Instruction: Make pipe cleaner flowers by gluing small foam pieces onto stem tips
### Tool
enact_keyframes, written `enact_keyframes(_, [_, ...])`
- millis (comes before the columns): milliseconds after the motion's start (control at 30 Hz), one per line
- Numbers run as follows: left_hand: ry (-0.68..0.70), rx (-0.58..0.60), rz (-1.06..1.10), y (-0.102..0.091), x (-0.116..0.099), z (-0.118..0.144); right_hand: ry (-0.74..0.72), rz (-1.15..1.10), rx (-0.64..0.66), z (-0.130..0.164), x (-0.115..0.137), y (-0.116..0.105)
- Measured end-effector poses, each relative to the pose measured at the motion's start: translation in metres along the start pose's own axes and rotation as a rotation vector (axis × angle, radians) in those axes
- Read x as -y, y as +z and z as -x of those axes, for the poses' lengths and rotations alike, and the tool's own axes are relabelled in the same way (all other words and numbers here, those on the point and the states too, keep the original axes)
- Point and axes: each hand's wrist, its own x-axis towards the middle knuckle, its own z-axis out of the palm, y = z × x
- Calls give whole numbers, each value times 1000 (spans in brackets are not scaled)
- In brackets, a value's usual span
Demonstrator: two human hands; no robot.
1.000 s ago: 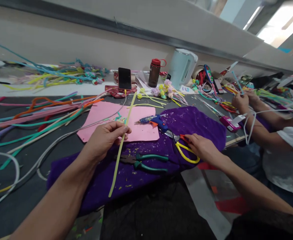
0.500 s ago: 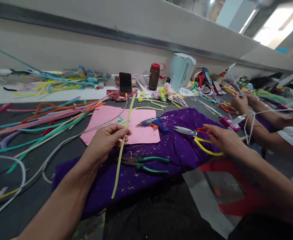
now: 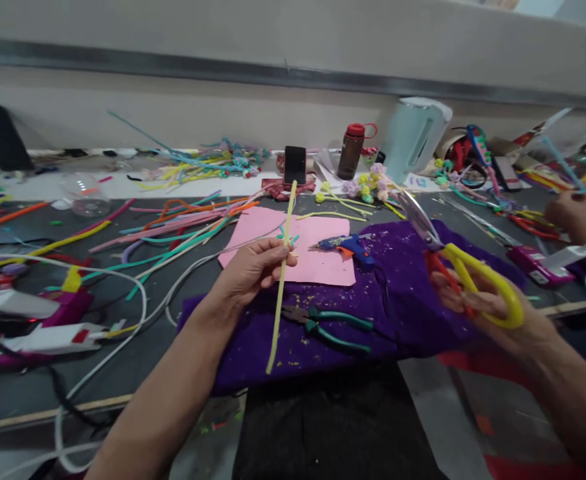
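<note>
Both hands are busy now. The left hand (image 3: 250, 270) pinches a long pale yellow-green pipe cleaner (image 3: 281, 280) between thumb and fingertips about midway along, holding it nearly upright above the purple fuzzy cloth (image 3: 397, 327); its grip and place are much as they were a second ago. The right hand (image 3: 493, 310) is what has changed: a second ago it was reaching down to the yellow-handled scissors (image 3: 465, 270) lying on the cloth beside the glue gun, and half a second ago it had begun lifting them. Now the scissors are off the cloth and raised to the right of the pipe cleaner, fingers closed through the yellow loops, blades pointing up and to the left, well apart from the stem. I judge that the tool has just been picked up and no cut has been made.

On the cloth, just below the pipe cleaner, lie teal-handled pliers (image 3: 330, 323), and a blue hot-glue gun (image 3: 347, 245) rests at the edge of a pink paper sheet (image 3: 317, 257). Loose coloured pipe cleaners (image 3: 173, 227) spread across the dark table (image 3: 137, 353) to the left. Another person's hand (image 3: 573, 210) works at the far right.
</note>
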Motion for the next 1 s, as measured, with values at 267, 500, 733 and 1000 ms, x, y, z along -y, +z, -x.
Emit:
enact_keyframes(267, [-73, 5, 114, -1, -11, 6, -264, -164, 246, -71, 12, 78])
enact_keyframes(500, [12, -154, 92, -16, -13, 3, -362, -54, 389, -108, 0, 109])
enact_keyframes(733, [-137, -104, 1, -8, 9, -13, -306, 13, 448, -113, -13, 101])
enact_keyframes(1000, [-210, -202, -132, -2, 14, -35, -261, 45, 469, -107, -14, 98])
